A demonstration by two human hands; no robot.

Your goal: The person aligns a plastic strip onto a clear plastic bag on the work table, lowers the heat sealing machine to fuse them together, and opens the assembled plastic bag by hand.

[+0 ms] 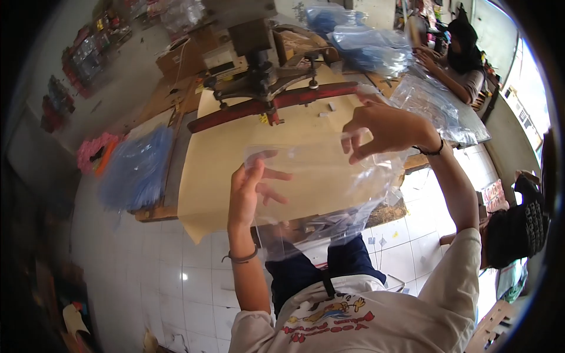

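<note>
A clear plastic sheet (312,194), possibly a bag or sleeve, hangs in front of me over the near edge of the worktable. My left hand (250,191) grips its left side, the thumb in front and the fingers showing through the plastic. At the upper right of the sheet is my right hand (388,129), its fingers and thumb curled round the edge. Their exact contact is partly hidden by glare. Beyond both hands, a long red press bar (235,112) on a dark metal frame spans the tan board (206,170).
Bluish plastic sheets (138,167) lie at the left, beside a pink bundle (94,147). More plastic stacks (371,50) stand at the back right. A co-worker (462,59) sits there near loose clear plastic (432,106). Small grey blocks (332,107) rest on the board.
</note>
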